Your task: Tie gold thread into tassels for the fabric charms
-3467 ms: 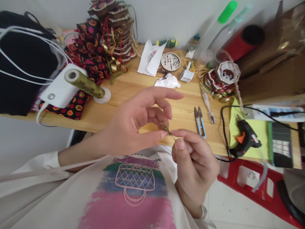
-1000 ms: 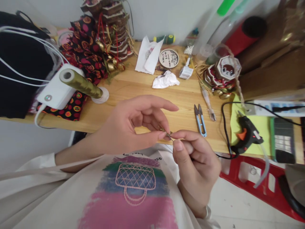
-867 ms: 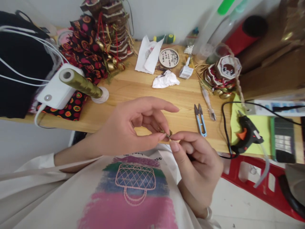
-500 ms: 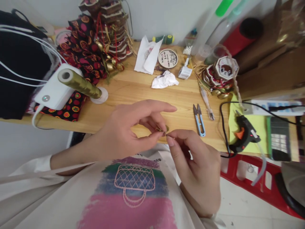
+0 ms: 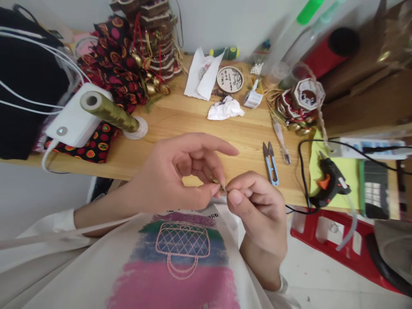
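My left hand (image 5: 180,171) pinches a tiny gold-brown piece (image 5: 213,180) between thumb and fingertips, its index finger stretched out above. What the piece is cannot be made out. Close beside it, my right hand (image 5: 260,210) has thumb and forefinger pressed together on the thin end of the same piece or a bit of thread. Both hands are over the front edge of the wooden table (image 5: 180,120). Blue thread snips (image 5: 271,165) lie to the right of the hands, blades pointing away.
On the left are a spool of olive thread (image 5: 112,113), a white power box (image 5: 75,118) and patterned cloth. White crumpled tissue (image 5: 225,108), a round tin (image 5: 230,80) and a pen (image 5: 282,141) lie behind. At right, a corded glue gun (image 5: 331,182) rests on yellow paper.
My right hand has turned slightly and drawn in, its thumb now lower. The pinched piece sits a little lower between the fingertips. The view has shifted slightly.
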The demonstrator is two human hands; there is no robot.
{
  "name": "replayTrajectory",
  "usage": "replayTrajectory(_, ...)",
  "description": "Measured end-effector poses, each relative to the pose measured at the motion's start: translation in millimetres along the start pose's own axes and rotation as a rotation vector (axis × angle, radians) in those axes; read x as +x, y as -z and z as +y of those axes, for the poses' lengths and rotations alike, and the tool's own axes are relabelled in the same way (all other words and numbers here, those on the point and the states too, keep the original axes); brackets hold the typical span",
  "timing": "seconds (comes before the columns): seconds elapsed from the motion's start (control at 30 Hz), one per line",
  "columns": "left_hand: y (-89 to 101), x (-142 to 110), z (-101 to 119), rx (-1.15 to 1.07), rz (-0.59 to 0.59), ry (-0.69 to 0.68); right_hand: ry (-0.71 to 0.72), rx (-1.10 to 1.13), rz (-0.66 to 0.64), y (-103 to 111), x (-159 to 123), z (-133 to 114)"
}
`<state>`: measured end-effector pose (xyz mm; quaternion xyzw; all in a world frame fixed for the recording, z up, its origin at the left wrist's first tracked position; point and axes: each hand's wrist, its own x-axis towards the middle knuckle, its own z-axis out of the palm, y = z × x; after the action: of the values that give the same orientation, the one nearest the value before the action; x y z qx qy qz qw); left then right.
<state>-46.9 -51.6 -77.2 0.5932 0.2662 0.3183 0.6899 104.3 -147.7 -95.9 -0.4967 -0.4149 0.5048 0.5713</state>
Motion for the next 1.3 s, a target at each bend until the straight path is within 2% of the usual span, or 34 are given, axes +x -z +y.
replayTrajectory(0.17,0.5,0.9,0.5,-0.042,-0.018,0.039,-0.043,0.07,0.099,-11.0,-3.8,0.0)
replayTrajectory(0.3,1.0,1.7,2.1,-0.077,-0.021,0.061,-0.03,0.115,0.07,-15.0,-3.2,2.2)
replayTrajectory(0.43,2.4,2.2,2.9,-0.103,-0.054,0.066,0.026,0.145,0.009,-6.6,1.6,7.8)
replayTrajectory(0.67,6.3,-0.4,1.9,-0.092,-0.038,0.058,0.161,-0.077,-0.076,12.0,12.2,7.8)
replayTrajectory(0.87,7.8,-3.3,1.4,-0.035,-0.004,-0.019,0.185,-0.204,-0.062,8.0,10.9,-1.9)
replayTrajectory(1.1,13.1,-6.1,-6.5,-0.012,0.008,-0.028,0.211,-0.344,-0.079,8.9,8.4,-7.1)
replayTrajectory(1.3,12.5,-17.0,-10.4,0.118,0.063,-0.024,0.242,-0.425,-0.122,8.4,9.0,-8.2)
